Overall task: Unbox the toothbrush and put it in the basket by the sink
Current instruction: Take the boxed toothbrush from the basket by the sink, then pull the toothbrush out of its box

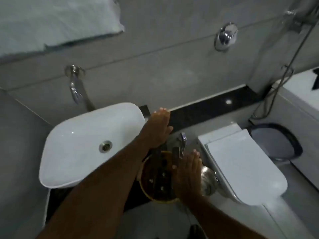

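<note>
A round basket (146,192) with a yellow rim stands on the dark counter just right of the white sink (82,138). Several dark upright items fill it; I cannot make out a toothbrush or its box among them. My left hand (158,128) is stretched flat above the basket's far side, fingers straight and together, holding nothing. My right hand (188,175) is held flat at the basket's right rim, fingers extended, also holding nothing. The frame is blurred.
A wall tap (75,90) hangs over the sink. A shiny metal bowl-like object (208,180) sits right of the basket. A white toilet with closed lid (241,166) and a bin (276,144) are further right. A towel (57,19) hangs top left.
</note>
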